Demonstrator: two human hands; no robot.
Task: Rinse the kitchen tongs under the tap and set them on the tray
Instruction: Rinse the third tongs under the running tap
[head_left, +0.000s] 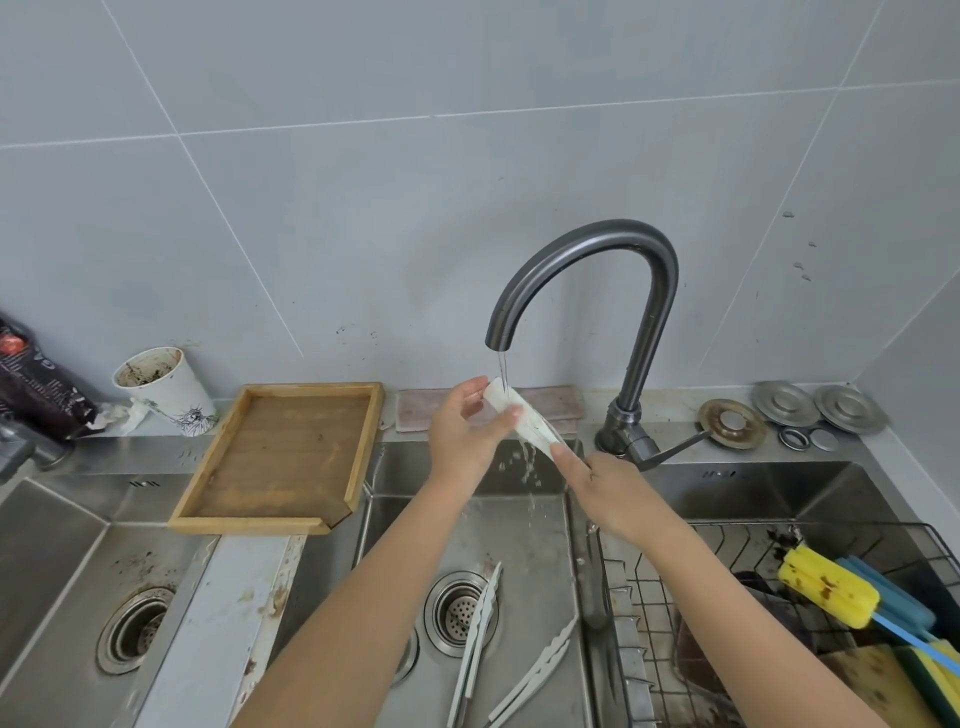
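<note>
A pale white pair of tongs (524, 418) is held slanted under the dark curved tap (587, 260), and a thin stream of water runs onto it. My left hand (465, 431) grips its upper end between thumb and fingers. My right hand (608, 488) touches its lower end with the fingertips. Two more pale tongs (480, 623) (540, 670) lie on the sink floor near the drain (457, 613). The wooden tray (283, 457) sits empty on the rim to the left of the sink.
A wire rack (675, 597) on the right holds a yellow and blue sponge brush (831, 587) and sponges. A dirty paper cup (166, 389) and a dark packet (36, 384) stand at the back left. Metal discs (784, 402) lie behind the tap lever. A second basin (78, 571) is on the left.
</note>
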